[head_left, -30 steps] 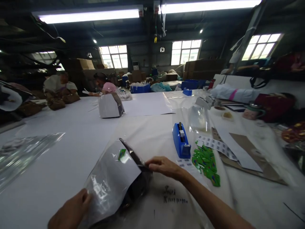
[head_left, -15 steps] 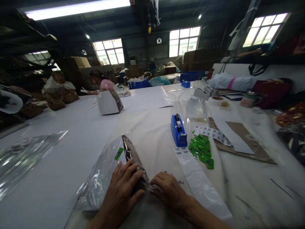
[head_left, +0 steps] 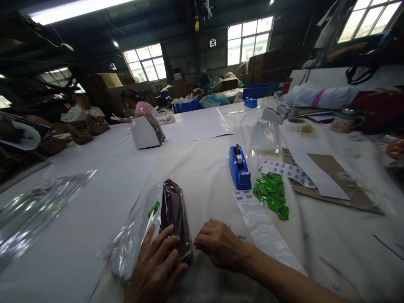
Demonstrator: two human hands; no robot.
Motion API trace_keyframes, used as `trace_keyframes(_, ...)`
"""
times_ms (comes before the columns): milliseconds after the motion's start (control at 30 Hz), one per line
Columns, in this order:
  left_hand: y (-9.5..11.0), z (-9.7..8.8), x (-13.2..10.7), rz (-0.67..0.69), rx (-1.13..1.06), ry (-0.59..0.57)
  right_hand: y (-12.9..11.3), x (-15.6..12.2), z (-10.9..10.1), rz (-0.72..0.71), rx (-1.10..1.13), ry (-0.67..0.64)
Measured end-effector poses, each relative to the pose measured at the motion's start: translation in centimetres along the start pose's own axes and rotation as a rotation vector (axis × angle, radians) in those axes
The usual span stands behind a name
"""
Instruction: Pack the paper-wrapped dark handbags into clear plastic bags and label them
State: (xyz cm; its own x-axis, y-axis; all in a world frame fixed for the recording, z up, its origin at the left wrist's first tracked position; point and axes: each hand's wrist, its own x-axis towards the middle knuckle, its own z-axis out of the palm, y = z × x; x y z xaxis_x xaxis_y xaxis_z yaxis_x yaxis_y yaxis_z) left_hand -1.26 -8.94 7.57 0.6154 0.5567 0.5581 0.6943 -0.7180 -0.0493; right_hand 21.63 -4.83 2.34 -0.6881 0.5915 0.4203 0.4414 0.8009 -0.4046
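A dark brown item (head_left: pixel 173 210) lies inside a clear plastic bag (head_left: pixel 135 233) on the white table in front of me. My left hand (head_left: pixel 156 265) rests flat on the bag with its fingers spread over the near end of the dark item. My right hand (head_left: pixel 219 244) is closed beside it, pinching the bag's edge at the item's right side. A small green label (head_left: pixel 154 209) shows on the bag.
A blue tape dispenser (head_left: pixel 239 167), barcode sticker strips (head_left: pixel 285 169), green labels (head_left: pixel 272 192) and a clear bag strip (head_left: pixel 261 225) lie to the right. More clear bags (head_left: pixel 38 208) lie at left. A grey packed box (head_left: pixel 147 132) stands farther off; other people sit at the far left.
The grey-backed bag has been laid down flat. My left hand came from the bag's near corner onto the dark item, and my right hand drew back to the bag's edge.
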Motion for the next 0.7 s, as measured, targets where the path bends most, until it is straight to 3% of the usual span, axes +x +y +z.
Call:
trace_keyframes(100, 0.2, -0.6, -0.3, 0.037, 0.092, -0.051, 0.5, 2.0, 0.1, 0.054, 0.146, 0.001)
trace_keyframes(267, 0.9, 0.8, -1.2, -0.212, 0.203, 0.024, 1.0, 5.0, 1.3, 0.284, 0.501, -0.006)
trace_keyframes(433, 1.1, 2.1, -1.4, -0.368, 0.276, 0.025, 1.1, 6.0, 1.0, 0.35, 0.435, 0.061)
trace_keyframes(567, 1.1, 2.5, -1.3, -0.391, 0.312, 0.036, 3.2, 3.9, -3.1, 0.419, 0.393, 0.338)
trace_keyframes(700, 0.9, 3.0, -1.5, -0.375, 0.335, 0.061, 8.3, -0.1, -9.4, 0.733, 0.185, 0.733)
